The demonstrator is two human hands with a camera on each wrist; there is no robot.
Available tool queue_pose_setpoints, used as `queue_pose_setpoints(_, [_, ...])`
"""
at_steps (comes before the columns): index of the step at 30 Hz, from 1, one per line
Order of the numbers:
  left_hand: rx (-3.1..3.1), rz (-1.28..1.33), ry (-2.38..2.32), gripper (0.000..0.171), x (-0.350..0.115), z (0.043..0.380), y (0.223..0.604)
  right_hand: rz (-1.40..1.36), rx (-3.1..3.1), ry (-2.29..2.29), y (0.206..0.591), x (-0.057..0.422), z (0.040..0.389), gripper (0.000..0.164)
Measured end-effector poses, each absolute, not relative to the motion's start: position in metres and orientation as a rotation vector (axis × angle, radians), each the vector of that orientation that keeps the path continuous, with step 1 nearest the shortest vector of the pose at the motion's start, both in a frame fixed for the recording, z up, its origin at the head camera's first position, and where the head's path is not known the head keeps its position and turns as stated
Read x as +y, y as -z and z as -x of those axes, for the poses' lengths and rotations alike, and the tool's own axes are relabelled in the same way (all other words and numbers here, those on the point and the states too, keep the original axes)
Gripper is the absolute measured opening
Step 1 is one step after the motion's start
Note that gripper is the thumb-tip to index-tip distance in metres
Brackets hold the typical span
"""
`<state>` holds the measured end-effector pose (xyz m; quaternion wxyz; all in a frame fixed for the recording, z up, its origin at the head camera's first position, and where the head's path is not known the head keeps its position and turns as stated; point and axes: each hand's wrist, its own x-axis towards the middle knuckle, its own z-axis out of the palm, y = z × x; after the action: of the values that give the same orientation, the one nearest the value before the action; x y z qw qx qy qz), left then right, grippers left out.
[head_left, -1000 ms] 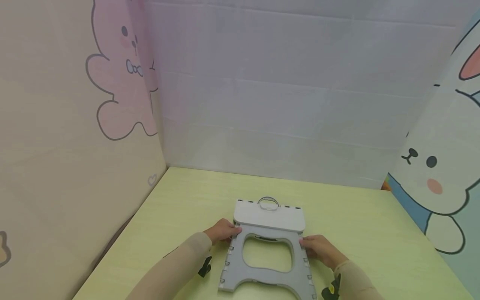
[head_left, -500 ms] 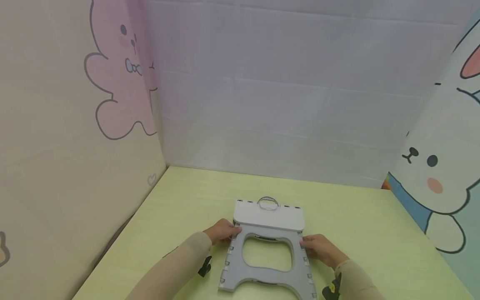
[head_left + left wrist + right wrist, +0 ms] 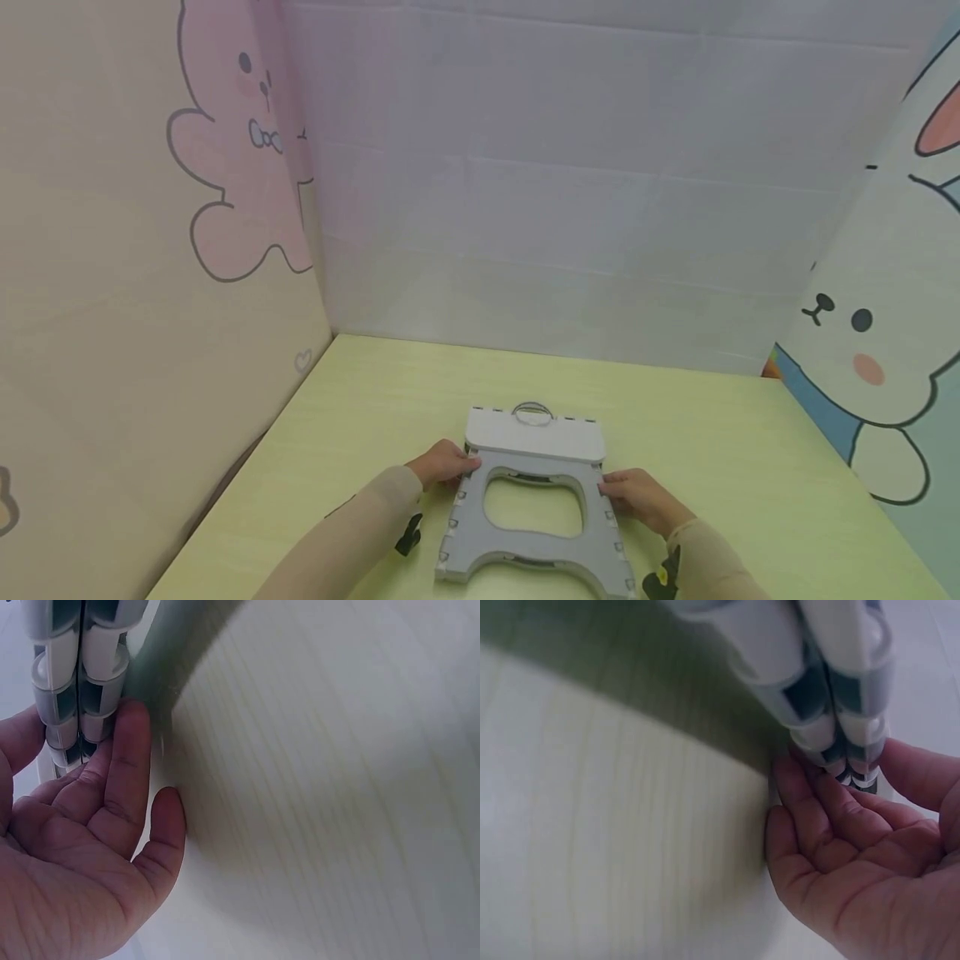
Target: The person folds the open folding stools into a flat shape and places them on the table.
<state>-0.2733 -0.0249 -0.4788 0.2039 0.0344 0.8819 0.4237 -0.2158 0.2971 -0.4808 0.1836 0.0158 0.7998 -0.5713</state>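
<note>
A folding step stool [image 3: 468, 525], folded flat, lies before me in the head view. It has a grey frame with a rounded opening, a white panel [image 3: 535, 437] at the far end and a small carry handle [image 3: 531, 405]. My left hand [image 3: 442, 463] grips its left edge, thumb on top and fingers underneath. On the opposite edge, my right hand [image 3: 639, 495] holds it the same way. Both wrist views show the two folded hinge layers pressed together, with the thumb on one face and curled fingers at the other. The stool's near end is cut off by the frame.
Under the stool is a pale yellow tabletop [image 3: 750, 467]. A whitish sheet [image 3: 525, 183] hangs behind it. Cloth walls with a pink bear print [image 3: 255, 192] and a white rabbit print [image 3: 892, 350] stand left and right.
The stool's far end, with the white panel and handle, has dipped slightly and come a little nearer. Both hands keep their grip at nearly the same places.
</note>
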Motion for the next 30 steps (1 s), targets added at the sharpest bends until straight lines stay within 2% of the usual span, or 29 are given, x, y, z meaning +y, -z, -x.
queue_pose_setpoints(9, [2.46, -0.092, -1.164, 0.026, -0.025, 0.273, 0.478, -0.032, 2.252, 1.627, 0.481, 0.297, 0.215, 0.037])
queue_pose_setpoints(30, [2.444, -0.097, -1.163, 0.025, -0.026, 0.274, 0.478, -0.157, 2.358, 1.538, 0.473, 0.286, 0.214, 0.032])
